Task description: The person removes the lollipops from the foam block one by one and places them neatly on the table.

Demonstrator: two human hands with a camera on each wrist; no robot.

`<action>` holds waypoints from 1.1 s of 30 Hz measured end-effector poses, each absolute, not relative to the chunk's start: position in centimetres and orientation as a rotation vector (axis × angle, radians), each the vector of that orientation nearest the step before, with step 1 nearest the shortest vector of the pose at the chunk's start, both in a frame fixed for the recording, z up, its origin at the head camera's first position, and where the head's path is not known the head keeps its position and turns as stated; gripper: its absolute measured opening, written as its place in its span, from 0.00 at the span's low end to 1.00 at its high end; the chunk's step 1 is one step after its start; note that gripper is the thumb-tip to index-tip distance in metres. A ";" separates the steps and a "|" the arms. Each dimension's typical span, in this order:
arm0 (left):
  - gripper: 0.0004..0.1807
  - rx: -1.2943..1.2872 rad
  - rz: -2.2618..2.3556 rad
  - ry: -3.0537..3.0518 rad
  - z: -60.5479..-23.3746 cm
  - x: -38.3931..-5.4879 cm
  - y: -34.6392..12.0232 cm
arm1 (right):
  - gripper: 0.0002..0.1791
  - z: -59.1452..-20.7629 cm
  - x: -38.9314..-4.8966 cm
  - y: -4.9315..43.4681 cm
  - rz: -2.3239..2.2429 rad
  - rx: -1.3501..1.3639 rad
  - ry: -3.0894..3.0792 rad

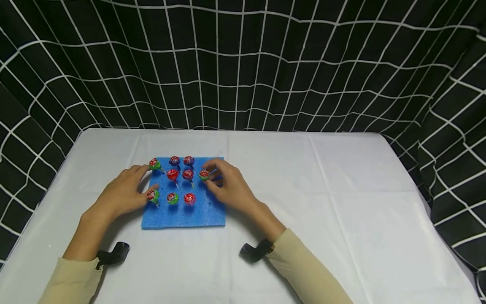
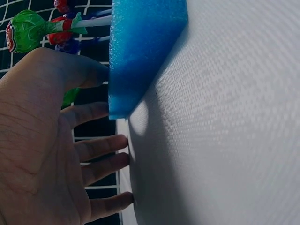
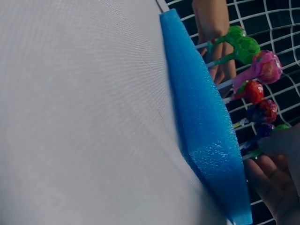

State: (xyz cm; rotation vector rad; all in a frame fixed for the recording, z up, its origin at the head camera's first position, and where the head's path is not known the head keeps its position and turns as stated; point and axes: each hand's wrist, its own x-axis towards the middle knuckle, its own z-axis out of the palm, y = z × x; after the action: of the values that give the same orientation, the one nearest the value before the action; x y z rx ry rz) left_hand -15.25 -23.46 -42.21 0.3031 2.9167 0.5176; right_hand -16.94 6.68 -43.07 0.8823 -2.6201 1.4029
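A blue foam block [image 1: 182, 217] lies on the white-covered table, with several wrapped lollipops standing in it on their sticks. My left hand [image 1: 123, 190] rests at the block's left edge. Its fingers are spread and fairly straight, and in the left wrist view the thumb touches the foam. Close by that hand is a red-and-green lollipop [image 1: 153, 196]. On the right side, my right hand [image 1: 231, 185] pinches another red-and-green lollipop [image 1: 203, 174] between thumb and fingers. In the right wrist view a pink lollipop [image 3: 267, 68] stands among the others; the fingers' grip is partly hidden there.
The white cloth [image 1: 322, 211] covers the table on all sides of the block. Black curtain with a white net [image 1: 243, 67] hangs behind and at the sides. A black wrist camera [image 1: 114, 254] sits on the left wrist, another camera [image 1: 256, 251] on the right.
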 end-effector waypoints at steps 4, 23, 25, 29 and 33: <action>0.41 0.293 0.506 2.908 -42.1 -15.0 -23.7 | 0.17 -43.0 -16.9 6.4 1.424 0.878 -2.590; 0.42 0.276 0.530 2.897 -42.2 -14.7 -24.2 | 0.17 -41.6 -17.4 6.6 1.649 0.709 -2.493; 0.42 0.279 0.530 2.899 -42.2 -14.8 -24.3 | 0.17 -41.5 -17.4 6.7 1.646 0.705 -2.489; 0.41 0.284 0.544 2.891 -42.2 -15.0 -24.1 | 0.17 -41.5 -17.4 7.1 1.647 0.650 -2.500; 0.41 0.300 0.558 2.886 -42.3 -15.0 -23.9 | 0.17 -41.8 -17.1 7.8 1.658 0.575 -2.521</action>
State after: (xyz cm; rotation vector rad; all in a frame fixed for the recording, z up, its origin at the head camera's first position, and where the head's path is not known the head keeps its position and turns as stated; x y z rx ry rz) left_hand -14.98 -23.85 -42.35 0.2999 2.8856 0.5581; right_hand -17.07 7.78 -41.75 0.5747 -2.5209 1.6580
